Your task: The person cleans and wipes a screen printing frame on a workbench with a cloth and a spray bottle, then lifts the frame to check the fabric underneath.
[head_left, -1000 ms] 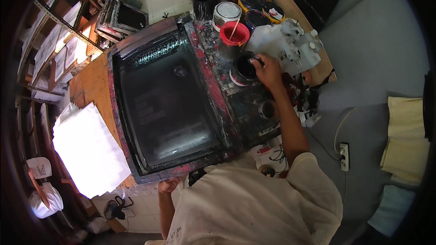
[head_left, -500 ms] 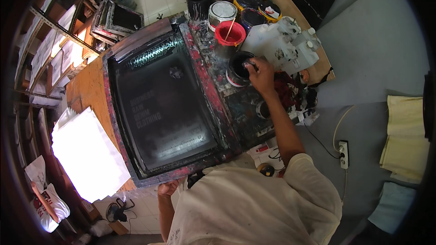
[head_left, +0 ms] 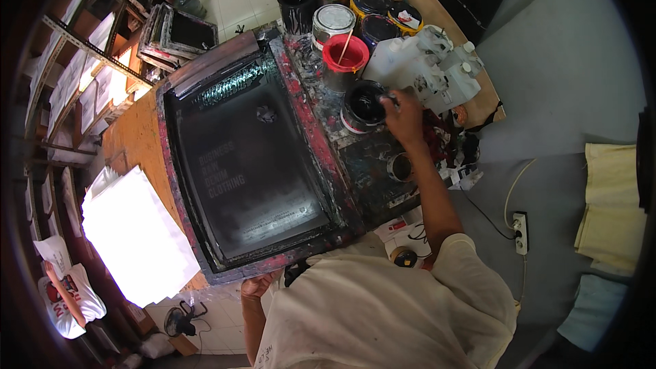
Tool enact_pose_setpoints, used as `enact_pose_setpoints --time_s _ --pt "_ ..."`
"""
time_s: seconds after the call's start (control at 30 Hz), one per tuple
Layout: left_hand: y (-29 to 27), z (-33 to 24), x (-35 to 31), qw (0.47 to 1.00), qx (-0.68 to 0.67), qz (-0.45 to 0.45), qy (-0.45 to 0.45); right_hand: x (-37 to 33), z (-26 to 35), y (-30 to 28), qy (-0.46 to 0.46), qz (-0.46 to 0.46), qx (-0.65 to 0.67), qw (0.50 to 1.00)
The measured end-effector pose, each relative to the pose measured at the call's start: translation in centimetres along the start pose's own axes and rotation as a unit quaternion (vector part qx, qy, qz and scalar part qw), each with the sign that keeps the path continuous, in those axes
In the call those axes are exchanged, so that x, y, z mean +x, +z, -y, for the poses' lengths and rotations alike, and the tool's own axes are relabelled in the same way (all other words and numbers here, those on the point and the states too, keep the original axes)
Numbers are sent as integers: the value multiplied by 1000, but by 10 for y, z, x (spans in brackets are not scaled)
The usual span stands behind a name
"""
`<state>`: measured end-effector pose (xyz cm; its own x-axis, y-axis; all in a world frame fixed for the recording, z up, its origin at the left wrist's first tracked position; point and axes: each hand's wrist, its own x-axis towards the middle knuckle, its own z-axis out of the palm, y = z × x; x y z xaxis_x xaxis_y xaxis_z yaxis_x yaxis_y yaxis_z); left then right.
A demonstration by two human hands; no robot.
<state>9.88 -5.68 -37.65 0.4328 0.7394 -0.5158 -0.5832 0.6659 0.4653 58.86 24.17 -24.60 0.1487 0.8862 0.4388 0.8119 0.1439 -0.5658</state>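
My right hand [head_left: 404, 117] is closed at the right rim of an open can of black ink [head_left: 365, 104]. Its fingers are curled together, and whatever they pinch there is too dark to make out. Below my right hand stands a small dark open tin [head_left: 400, 167]. My left hand [head_left: 255, 285] is at the near edge of a screen printing frame [head_left: 316, 138], its fingers curled against that edge and partly hidden. The frame lies flat, with a dark mesh [head_left: 256, 164] bearing pale lettering, and wet black ink [head_left: 236, 85] is pooled along its far end.
A red ink pot [head_left: 345, 55] with a stick, several paint cans [head_left: 334, 19] and whitish plastic jugs [head_left: 410, 61] stand beyond the black can. White sheets [head_left: 140, 232] lie left of the frame. A person [head_left: 68, 297] is at the far left, near shelves [head_left: 89, 48].
My right hand has drawn back from the mouth of the black ink can to its right rim, exposing more of the ink. My left hand stays at the frame's edge.
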Motion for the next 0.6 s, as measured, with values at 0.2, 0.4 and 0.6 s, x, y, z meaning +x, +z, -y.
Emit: enact_pose_setpoints --time_s 0.2,0.4,0.6 --pt "22 -2 9 999 -34 13 36 -43 -9 8 112 -216 33 969" --pt "-9 9 5 999 -18 23 22 -43 19 42 -81 -137 -49 986" --pt "34 -15 10 997 18 80 10 -41 11 62 20 -103 -1 994"
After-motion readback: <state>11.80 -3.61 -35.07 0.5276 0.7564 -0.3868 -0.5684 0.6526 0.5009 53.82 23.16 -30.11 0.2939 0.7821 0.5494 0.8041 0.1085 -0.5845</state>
